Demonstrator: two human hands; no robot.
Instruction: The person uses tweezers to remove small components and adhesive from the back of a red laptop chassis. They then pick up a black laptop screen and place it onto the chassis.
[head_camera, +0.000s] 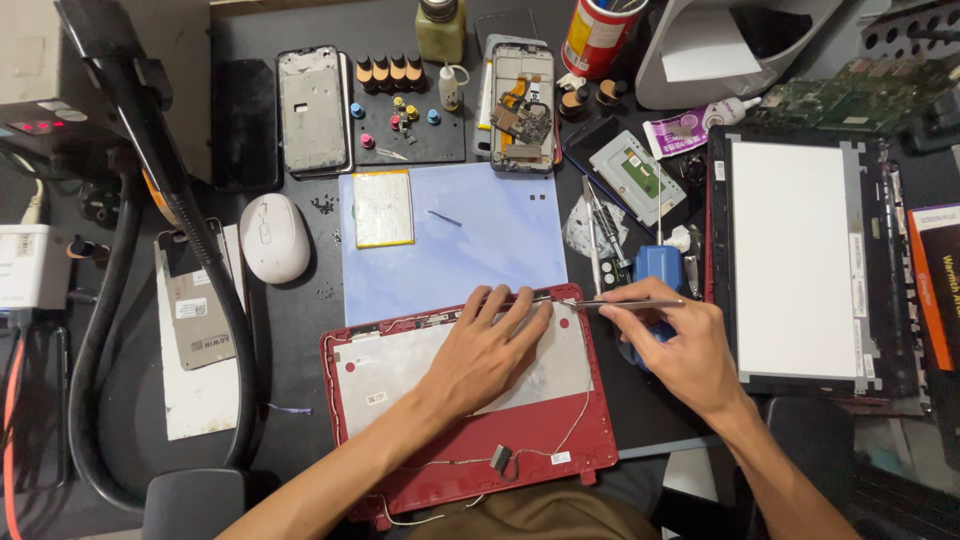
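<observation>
A red laptop lid shell (540, 440) lies open-side up in front of me, with a silver foil lining and thin cables along its edges. My left hand (485, 350) rests flat on the lining, fingertips at the shell's top edge. Metal tweezers (600, 302) are pinched in my right hand (675, 345), their tips pointing left toward the top edge of the shell near my left fingertips.
A pale blue mat (480, 250) carries a flat battery (383, 208). A bare laptop screen panel (795, 260) lies at right. A white mouse (273, 238), opened phones (522, 105), a screw tray (405, 125), a black hose (150, 250) and a circuit board (850, 95) surround them.
</observation>
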